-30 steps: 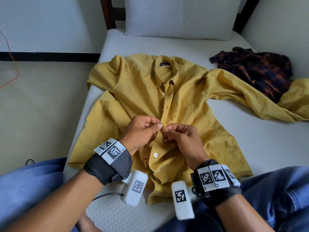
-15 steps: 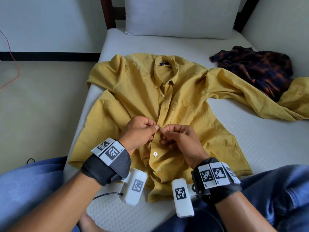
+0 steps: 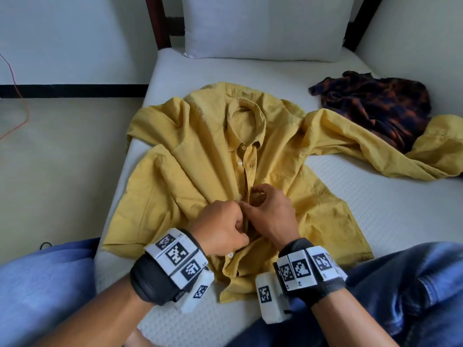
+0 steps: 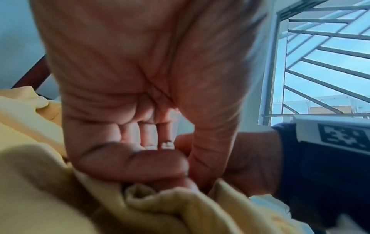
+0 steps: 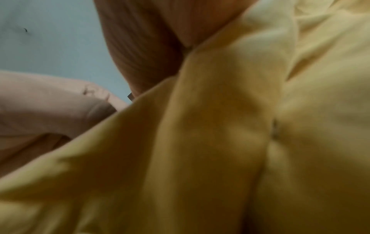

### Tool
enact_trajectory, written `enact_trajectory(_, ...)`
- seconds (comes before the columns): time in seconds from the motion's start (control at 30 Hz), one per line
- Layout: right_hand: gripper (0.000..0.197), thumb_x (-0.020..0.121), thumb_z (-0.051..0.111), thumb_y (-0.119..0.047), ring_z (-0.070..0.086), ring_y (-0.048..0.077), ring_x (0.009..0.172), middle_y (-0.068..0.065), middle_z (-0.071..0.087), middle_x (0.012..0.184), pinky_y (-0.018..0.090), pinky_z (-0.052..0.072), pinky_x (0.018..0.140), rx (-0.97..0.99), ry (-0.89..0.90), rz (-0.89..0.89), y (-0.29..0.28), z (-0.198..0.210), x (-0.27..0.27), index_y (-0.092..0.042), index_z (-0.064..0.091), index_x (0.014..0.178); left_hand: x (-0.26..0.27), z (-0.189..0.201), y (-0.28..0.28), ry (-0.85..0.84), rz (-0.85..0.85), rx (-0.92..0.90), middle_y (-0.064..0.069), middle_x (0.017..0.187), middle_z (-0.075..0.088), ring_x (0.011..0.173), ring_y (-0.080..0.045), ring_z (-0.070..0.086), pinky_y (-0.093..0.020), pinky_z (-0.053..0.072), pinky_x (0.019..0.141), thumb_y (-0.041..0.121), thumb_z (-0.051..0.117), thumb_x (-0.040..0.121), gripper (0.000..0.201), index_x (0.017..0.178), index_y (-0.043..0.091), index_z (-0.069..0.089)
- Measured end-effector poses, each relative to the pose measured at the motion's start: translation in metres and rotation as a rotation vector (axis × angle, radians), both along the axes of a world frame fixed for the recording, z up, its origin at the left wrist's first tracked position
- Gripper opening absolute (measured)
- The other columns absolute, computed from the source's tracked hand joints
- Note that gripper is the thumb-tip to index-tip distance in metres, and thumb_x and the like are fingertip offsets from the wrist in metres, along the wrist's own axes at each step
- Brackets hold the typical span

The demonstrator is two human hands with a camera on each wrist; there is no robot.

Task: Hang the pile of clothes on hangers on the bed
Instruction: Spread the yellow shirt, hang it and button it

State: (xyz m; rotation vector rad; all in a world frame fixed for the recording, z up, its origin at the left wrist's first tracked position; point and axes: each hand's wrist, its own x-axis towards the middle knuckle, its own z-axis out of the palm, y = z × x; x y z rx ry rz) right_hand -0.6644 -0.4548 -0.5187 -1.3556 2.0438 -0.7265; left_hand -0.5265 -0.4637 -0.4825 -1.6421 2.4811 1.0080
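Yellow shirt (image 3: 200,156) flat on bed (image 3: 375,209), placket pinched between left hand (image 3: 218,229), right hand (image 3: 270,214)

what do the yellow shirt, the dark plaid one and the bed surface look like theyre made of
Yellow shirt: thin matte woven cloth, likely cotton or a linen blend; it creases softly and has small pale buttons.
Plaid shirt: soft, dull, possibly flannel; it lies crumpled without sheen.
Mattress: white knitted or quilted cover, judging by its fine dotted texture; the filling is hidden.
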Motion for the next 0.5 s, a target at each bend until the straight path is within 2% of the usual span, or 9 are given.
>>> enact_trajectory(0.1,0.014,0.083,0.074,-0.035,0.065,0.02,0.082,-0.003,0.069,0.083,0.03,0.052,0.071,0.015,0.033,-0.025,-0.003,0.0,-0.003,-0.022,0.069,0.085,-0.001,-0.001,-0.001,0.007,-0.001,0.012,0.004,0.06,0.068,0.063,-0.009,0.066,-0.026,0.056,0.064,0.024,0.07,0.077,0.012,0.07,0.014,0.071)
enact_trajectory(0.2,0.02,0.082,0.071,-0.026,0.066,0.023,0.07,0.0,0.067,0.066,0.031,0.054,0.064,-0.003,-0.019,-0.068,-0.005,-0.005,-0.007,-0.017,0.065,0.065,0.004,-0.001,-0.004,0.083,0.048,0.12,0.003,0.058,0.07,0.058,-0.005,0.068,-0.022,0.057,0.062,0.019,0.069,0.081,0.012,0.073,0.013,0.074)
enact_trajectory(0.3,0.021,0.083,0.07,-0.024,0.07,0.021,0.065,0.0,0.069,0.064,0.036,0.06,0.069,-0.014,-0.072,-0.086,-0.005,-0.007,-0.006,-0.016,0.065,0.065,0.01,0.001,-0.009,0.198,0.141,0.258,-0.003,0.062,0.072,0.058,-0.012,0.07,-0.025,0.056,0.059,0.015,0.072,0.085,0.009,0.078,0.009,0.073)
enact_trajectory(0.37,0.019,0.083,0.07,-0.023,0.069,0.02,0.066,-0.001,0.069,0.065,0.033,0.059,0.069,-0.031,-0.063,-0.095,-0.006,-0.01,-0.006,-0.017,0.065,0.065,0.013,0.004,-0.014,0.246,0.193,0.284,-0.005,0.065,0.073,0.059,-0.014,0.069,-0.024,0.054,0.057,0.017,0.073,0.085,0.009,0.082,0.009,0.072)
enact_trajectory(0.5,0.012,0.083,0.071,-0.022,0.064,0.016,0.071,-0.004,0.067,0.072,0.019,0.042,0.053,-0.05,-0.042,-0.097,-0.006,-0.009,-0.006,-0.019,0.069,0.072,0.01,0.014,-0.029,0.337,0.171,0.106,-0.003,0.071,0.073,0.063,-0.01,0.067,-0.031,0.057,0.068,0.025,0.075,0.084,0.006,0.084,0.019,0.073)
